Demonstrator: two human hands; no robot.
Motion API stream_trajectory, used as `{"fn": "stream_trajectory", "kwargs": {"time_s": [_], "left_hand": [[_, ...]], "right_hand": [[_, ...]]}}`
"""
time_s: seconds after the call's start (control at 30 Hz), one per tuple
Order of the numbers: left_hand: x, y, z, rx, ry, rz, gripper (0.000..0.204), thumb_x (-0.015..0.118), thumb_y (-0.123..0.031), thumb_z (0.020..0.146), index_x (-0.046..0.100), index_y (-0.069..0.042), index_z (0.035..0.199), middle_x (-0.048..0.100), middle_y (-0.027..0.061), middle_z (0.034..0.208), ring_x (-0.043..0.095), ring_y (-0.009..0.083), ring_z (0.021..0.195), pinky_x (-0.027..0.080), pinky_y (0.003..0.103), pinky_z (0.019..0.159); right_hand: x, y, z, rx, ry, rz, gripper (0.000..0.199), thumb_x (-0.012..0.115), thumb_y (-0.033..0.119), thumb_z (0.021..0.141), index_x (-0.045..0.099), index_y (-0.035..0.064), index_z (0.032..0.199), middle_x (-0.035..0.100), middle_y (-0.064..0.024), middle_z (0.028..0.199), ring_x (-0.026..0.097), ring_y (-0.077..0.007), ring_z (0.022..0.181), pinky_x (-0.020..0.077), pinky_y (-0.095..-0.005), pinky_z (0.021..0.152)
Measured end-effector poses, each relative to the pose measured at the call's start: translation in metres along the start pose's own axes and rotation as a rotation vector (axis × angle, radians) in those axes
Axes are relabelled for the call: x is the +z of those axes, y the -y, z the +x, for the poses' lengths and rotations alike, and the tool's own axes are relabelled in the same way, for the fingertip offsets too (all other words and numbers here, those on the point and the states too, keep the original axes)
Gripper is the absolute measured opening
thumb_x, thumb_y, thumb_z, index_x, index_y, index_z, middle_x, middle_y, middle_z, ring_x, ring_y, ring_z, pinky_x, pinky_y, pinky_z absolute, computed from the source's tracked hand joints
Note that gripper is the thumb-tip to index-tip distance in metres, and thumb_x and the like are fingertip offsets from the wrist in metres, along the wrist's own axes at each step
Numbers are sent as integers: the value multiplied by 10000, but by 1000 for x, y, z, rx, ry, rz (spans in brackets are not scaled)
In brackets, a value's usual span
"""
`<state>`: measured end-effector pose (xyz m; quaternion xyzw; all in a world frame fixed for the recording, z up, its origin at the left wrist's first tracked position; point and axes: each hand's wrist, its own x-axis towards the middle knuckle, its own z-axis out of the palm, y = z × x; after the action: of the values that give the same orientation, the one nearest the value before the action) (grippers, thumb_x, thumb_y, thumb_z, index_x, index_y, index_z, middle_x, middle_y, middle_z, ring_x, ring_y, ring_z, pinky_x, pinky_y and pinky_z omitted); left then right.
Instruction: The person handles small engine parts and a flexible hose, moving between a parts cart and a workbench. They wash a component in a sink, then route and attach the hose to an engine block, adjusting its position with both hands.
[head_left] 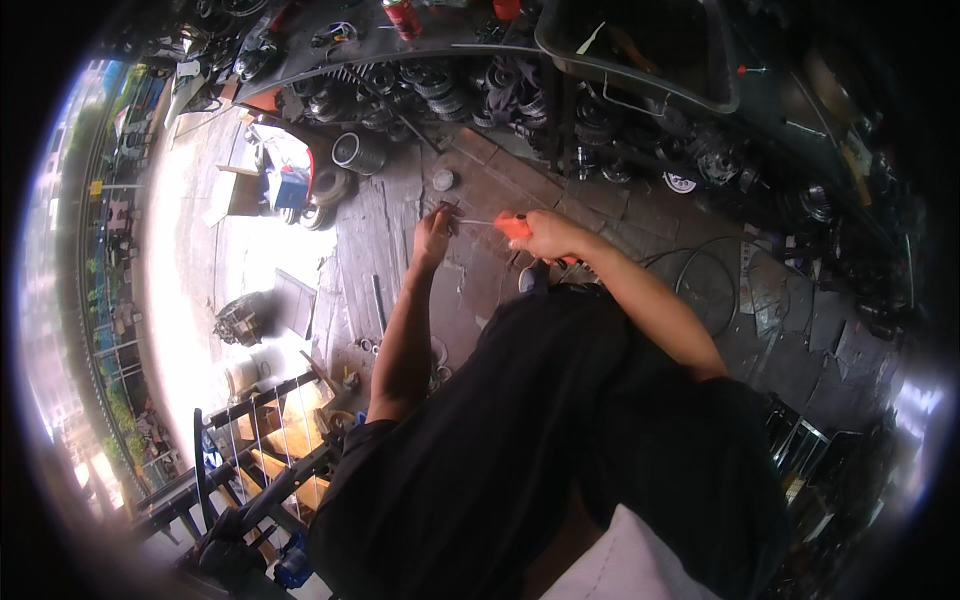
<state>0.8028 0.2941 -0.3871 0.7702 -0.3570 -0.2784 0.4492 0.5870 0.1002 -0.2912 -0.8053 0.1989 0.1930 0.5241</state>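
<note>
My right hand [553, 236] is wrapped round an orange air blow gun [512, 225], with a bit of orange also showing below the palm. Its thin metal nozzle [477, 222] points left, the tip close to the fingers of my left hand [432, 236]. Those fingers are closed on a small dark part [452, 210], too small and dim to name. Just beyond my left hand, a round grey metal piece [443, 180] lies on the floor.
A ribbed grey bucket [358, 154] and cardboard box [236, 192] stand at the far left. Gears [432, 85] fill the shelf under the bench, which bears a black tray [640, 85]. A black hose [735, 290] loops on the right. A dark metal part [240, 320] lies left.
</note>
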Motion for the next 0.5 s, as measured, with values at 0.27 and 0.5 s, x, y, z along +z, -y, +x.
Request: {"fn": "stream_trajectory", "kwargs": {"time_s": [0.27,0.5], "left_hand": [[12,-36,-3,-336,-39,-869,381,438,-268,999,577,-133,1327,605,27,799,403,100,524,261,256,435],[12,-43,-1,-388,71,-1085,391,465,-302,964,606,-111,1274,659,68,894,428,125,530,300,258,454]], "right_hand": [[-13,-11,-11,-17,-24,67,379,698,333,879,665,-44,852,662,-144,662,664,-249,586,520,-407,589],[-15,-27,-16,-67,-120,21,386,682,348,914,646,-27,832,661,-124,647,656,-218,538,521,-387,565]]}}
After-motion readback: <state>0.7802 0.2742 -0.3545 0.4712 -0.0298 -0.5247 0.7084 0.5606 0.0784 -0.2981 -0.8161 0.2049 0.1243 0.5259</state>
